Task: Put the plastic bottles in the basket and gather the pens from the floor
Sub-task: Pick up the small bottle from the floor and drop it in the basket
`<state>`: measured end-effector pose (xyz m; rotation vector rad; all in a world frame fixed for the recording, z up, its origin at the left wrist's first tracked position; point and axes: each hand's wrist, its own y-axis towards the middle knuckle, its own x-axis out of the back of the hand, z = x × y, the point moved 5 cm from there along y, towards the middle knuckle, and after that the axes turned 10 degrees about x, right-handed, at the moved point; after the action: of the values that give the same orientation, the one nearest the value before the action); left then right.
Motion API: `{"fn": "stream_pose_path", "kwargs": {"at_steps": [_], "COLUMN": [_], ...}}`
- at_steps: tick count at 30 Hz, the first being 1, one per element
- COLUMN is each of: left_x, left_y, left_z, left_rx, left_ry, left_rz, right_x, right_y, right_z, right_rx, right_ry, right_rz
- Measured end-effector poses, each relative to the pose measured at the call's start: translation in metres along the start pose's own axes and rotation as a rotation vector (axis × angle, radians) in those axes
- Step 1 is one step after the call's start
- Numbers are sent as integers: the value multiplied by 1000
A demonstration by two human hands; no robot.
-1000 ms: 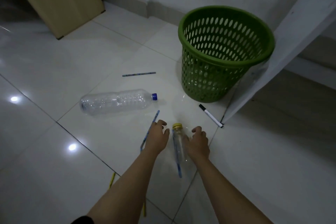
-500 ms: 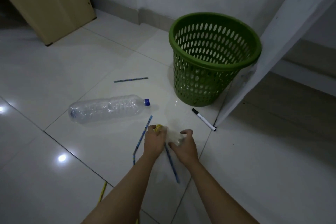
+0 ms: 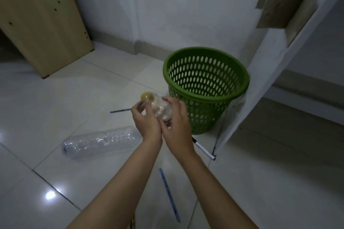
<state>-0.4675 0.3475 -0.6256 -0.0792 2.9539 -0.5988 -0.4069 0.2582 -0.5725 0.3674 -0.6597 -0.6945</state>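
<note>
Between both hands sits the small bottle (image 3: pixel 161 108): left hand (image 3: pixel 147 120) pinches up near the yellow cap (image 3: pixel 146 96), right hand (image 3: pixel 176 117) wraps the body. It's tilted, cap pointing up-left, base toward the green basket (image 3: pixel 205 89) just right of and beyond it, nearer the right hand. Big bottle (image 3: pixel 102 142) lies on the floor at left, with pens (image 3: pixel 170 194) scattered around.

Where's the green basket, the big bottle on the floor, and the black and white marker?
green basket (image 3: pixel 205 96): head view, front rim.
big bottle (image 3: pixel 102 143): head view, middle of its clear body.
marker (image 3: pixel 203 149): head view, white barrel.
</note>
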Motion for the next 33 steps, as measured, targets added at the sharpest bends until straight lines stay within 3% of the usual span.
{"fn": "stream_pose_path", "kwargs": {"at_steps": [3,6,10,13,15,27,33], "left_x": [-16,-50,-105,-117,-113,-109,-107], "left_y": [-11,-23,-38,-31,-27,-24,-23], "left_z": [-49,-76,-62,-30,-17,-18,-14], "left_rx": [-150,-355,-680,-666,-681,-748,-785], "left_ry": [-79,51,722,1226,1404,1428,1421], "left_rz": [20,217,499,555,559,637,644], "right_x": [18,43,75,84,86,76,60], "right_y": [36,60,76,70,65,69,68], "right_z": [15,12,-25,-60,-72,-87,-98], "right_rx": [105,132,25,-97,-121,-194,-208], "right_ry": [-17,-76,-258,-374,-399,-393,-685], "right_rz": [-26,-146,-246,-138,-97,-31,302]}}
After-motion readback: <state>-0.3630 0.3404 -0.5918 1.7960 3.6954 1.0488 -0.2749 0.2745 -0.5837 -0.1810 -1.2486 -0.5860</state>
